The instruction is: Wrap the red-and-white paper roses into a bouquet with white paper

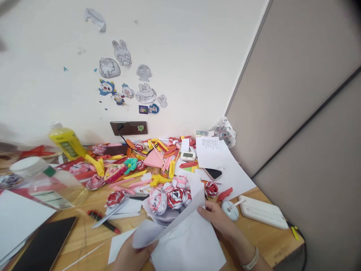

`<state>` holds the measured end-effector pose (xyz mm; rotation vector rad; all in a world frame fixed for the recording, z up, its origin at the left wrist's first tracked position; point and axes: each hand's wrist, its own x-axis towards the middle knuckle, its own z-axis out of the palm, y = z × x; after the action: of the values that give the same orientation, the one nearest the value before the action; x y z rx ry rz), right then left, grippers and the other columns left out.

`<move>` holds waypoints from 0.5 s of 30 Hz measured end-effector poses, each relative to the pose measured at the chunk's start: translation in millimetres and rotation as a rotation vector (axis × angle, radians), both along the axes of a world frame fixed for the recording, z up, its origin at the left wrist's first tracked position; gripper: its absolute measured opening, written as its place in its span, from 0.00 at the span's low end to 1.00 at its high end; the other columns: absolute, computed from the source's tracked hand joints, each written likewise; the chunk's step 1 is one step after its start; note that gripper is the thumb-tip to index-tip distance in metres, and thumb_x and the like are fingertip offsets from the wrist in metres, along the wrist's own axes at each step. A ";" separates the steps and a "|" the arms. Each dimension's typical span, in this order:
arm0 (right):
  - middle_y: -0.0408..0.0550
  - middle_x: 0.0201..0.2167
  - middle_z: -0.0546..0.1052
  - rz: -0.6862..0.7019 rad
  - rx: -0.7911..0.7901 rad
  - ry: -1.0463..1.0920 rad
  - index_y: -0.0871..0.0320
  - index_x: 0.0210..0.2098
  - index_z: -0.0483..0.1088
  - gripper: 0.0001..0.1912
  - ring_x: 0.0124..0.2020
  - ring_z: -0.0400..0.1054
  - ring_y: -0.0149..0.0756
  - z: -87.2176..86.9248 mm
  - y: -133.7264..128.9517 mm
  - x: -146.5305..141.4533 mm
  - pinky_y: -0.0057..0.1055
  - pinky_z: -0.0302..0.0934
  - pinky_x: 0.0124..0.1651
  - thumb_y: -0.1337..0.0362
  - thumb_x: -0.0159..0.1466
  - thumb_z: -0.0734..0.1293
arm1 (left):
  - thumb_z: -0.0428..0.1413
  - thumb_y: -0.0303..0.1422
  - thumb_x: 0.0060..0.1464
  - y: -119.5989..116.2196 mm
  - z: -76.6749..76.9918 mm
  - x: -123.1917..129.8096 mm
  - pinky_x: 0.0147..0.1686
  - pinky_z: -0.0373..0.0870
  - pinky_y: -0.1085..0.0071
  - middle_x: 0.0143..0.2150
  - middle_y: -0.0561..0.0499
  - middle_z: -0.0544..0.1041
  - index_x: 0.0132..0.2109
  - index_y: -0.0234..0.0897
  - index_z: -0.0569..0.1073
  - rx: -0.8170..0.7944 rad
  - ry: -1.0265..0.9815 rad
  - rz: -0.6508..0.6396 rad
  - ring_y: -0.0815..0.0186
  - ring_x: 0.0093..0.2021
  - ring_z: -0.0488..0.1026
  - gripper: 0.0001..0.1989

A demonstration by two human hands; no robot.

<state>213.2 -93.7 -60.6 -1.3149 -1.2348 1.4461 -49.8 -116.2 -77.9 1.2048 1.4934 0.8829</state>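
A large white paper sheet [188, 241] wraps round a bunch of pink, red and white paper roses [176, 196] at the middle front of the table. My left hand [134, 252] grips the sheet's lower left edge, where the paper curls over. At its right edge, my right hand [217, 216] pinches the paper between thumb and fingers; a bracelet is on that wrist. The rose heads show above the paper, and the lower part of the bunch is hidden behind it.
Coloured paper scraps [155, 158] cover the table's back. Left stand a clear jar [53, 188] and a yellow bottle [67, 143]. Red-black pliers [104, 222] and a dark tablet [45, 244] lie at front left. A white power strip [263, 212] is right.
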 end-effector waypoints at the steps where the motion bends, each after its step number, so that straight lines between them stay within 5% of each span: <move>1: 0.51 0.35 0.77 -0.007 0.004 -0.005 0.56 0.46 0.72 0.26 0.39 0.70 0.49 0.1 -0.2 0.0 0.39 0.64 0.39 0.49 0.52 0.69 | 0.63 0.42 0.35 0.5 0.7 0.8 0.43 0.72 0.64 0.43 0.44 0.79 0.40 0.37 0.74 0.006 -0.056 0.008 0.50 0.45 0.74 0.23; 4: 0.52 0.39 0.76 0.019 0.034 -0.020 0.56 0.50 0.68 0.29 0.42 0.69 0.49 3.4 0.4 0.9 0.40 0.64 0.42 0.51 0.52 0.69 | 0.62 0.45 0.36 2.1 2.9 2.5 0.44 0.71 0.67 0.58 0.42 0.68 0.57 0.38 0.60 0.026 -0.233 0.061 0.53 0.53 0.69 0.40; 6: 0.52 0.43 0.75 0.053 0.069 -0.013 0.56 0.53 0.65 0.31 0.45 0.68 0.48 8.2 1.6 1.9 0.41 0.64 0.43 0.53 0.52 0.70 | 0.61 0.46 0.39 3.4 4.5 1.8 0.42 0.72 0.68 0.59 0.41 0.66 0.59 0.40 0.54 0.050 -0.227 0.111 0.54 0.53 0.69 0.42; 9: 0.53 0.45 0.74 0.066 0.128 0.003 0.57 0.51 0.67 0.26 0.47 0.66 0.46 15.8 4.1 3.4 0.41 0.62 0.46 0.54 0.54 0.68 | 0.60 0.47 0.41 6.2 6.3 -2.9 0.39 0.73 0.67 0.52 0.41 0.73 0.53 0.39 0.61 0.047 -0.210 0.087 0.53 0.48 0.72 0.33; 15: 0.50 0.33 0.76 0.018 0.109 -0.046 0.62 0.30 0.74 0.19 0.37 0.68 0.43 15.6 11.5 6.8 0.39 0.63 0.40 0.50 0.53 0.68 | 0.61 0.49 0.38 12.6 10.7 -13.1 0.27 0.72 0.70 0.25 0.52 0.79 0.28 0.38 0.74 -0.039 -0.206 -0.079 0.59 0.29 0.75 0.18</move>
<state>219.9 -82.2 -45.0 -1.2721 -1.3396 1.3482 -63.0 -103.7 -67.2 1.1019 1.2837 0.8929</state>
